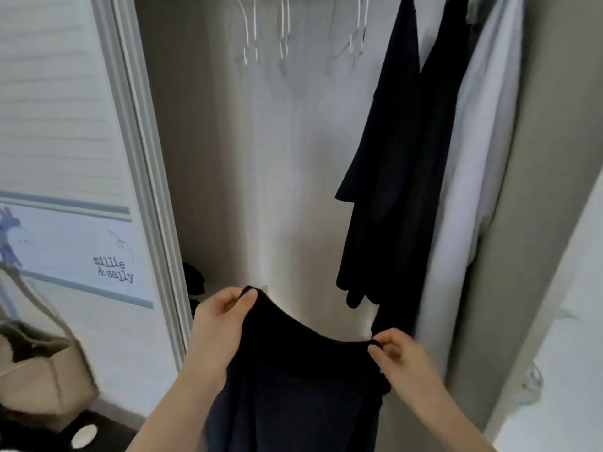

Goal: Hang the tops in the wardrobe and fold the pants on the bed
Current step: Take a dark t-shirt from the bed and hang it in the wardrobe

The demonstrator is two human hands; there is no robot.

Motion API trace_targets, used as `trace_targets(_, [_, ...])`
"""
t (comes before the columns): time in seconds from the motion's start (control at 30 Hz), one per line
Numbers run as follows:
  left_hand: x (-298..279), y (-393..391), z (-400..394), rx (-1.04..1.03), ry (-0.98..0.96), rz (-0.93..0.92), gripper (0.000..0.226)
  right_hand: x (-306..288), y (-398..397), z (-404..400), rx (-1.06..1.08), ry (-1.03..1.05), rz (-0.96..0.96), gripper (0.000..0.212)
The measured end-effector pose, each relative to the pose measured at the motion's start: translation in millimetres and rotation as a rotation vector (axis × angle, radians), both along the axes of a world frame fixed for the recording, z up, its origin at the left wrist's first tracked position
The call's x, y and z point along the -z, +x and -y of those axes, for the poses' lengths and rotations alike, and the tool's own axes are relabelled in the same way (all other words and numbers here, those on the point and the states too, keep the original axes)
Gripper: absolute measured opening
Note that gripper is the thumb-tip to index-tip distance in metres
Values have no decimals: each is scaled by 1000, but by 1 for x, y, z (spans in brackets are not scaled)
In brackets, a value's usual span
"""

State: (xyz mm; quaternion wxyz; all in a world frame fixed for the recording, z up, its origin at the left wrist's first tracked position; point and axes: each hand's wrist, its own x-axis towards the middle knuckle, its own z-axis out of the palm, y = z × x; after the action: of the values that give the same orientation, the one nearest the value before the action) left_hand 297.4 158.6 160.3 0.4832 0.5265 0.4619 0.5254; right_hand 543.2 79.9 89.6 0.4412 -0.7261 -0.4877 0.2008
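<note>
Holding dark garment (pixel 293 386) by top edge below empty hangers (pixel 284 31) in wardrobe; left hand (pixel 215 324) grips one corner, right hand (pixel 396 353) pinches other. Risks: right pinch looks thin, fabric may slip; edge resembles waistband, so hanging pants by mistake.

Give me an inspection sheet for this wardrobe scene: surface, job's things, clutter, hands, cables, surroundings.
Surface: no bed or work surface in view; wardrobe back wall bare and white.
Job's things: dark garment held up by its top edge before the wardrobe; empty white hangers at top; two dark tops and a white garment hanging at right.
Clutter: small dark item low in the wardrobe's left corner.
Hands: left hand and right hand each pinch the garment's top edge.
Cables: nothing seen.
Surroundings: louvred door at left; beige bag below it.
</note>
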Motion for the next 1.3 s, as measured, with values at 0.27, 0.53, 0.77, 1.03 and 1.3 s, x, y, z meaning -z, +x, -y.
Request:
trace_targets(0.27, [-67, 6, -55, 29, 186, -11, 20, -88, -19, -36, -125, -94, 530, 13])
trace_targets(0.53, [-102, 6, -111, 25, 398, -209, 37, -267, -43, -104, -34, 539, 684, 15])
trace_targets(0.77, [-144, 14, -158, -39, 456, -264, 31, -416, -39, -166, 188, 898, 832, 24])
trace_targets(1.03, [-173, 31, -193, -41, 537, -289, 37, -488, 2, -205, 426, 643, 778, 31])
trace_targets(1.3, [-174, 39, -209, -48, 550, -326, 38, -486, 28, -219, 199, 289, 364, 35])
